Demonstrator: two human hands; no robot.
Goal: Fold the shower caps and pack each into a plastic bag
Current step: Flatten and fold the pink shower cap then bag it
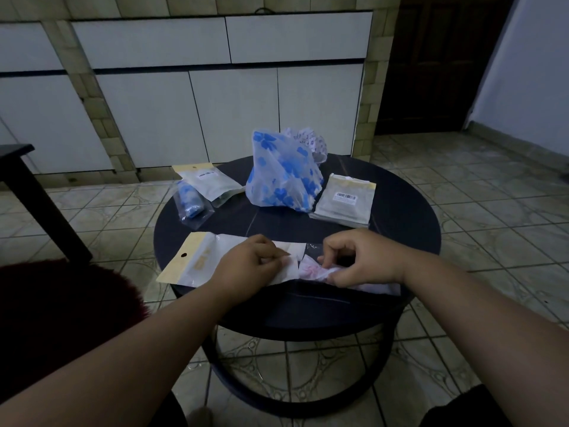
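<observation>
Packed bags (205, 188) sit far left on the round table (400, 241), prob. the done pile. Near edge: header bag (200, 260) lies flat, mouth facing right; left hand (246, 266) pinches its open lip, likely to hold it open. Right hand (360, 260) pinches the folded pink shower cap (311, 269) just at the mouth, not in yet. Behind: blue-flower cap (284, 177); far right, empty bag stack (346, 200) w/in reach.

Bare tabletop (277, 223) mid-table, blue-flowered caps (281, 174) and bag stack (345, 200) blocking behind.
</observation>
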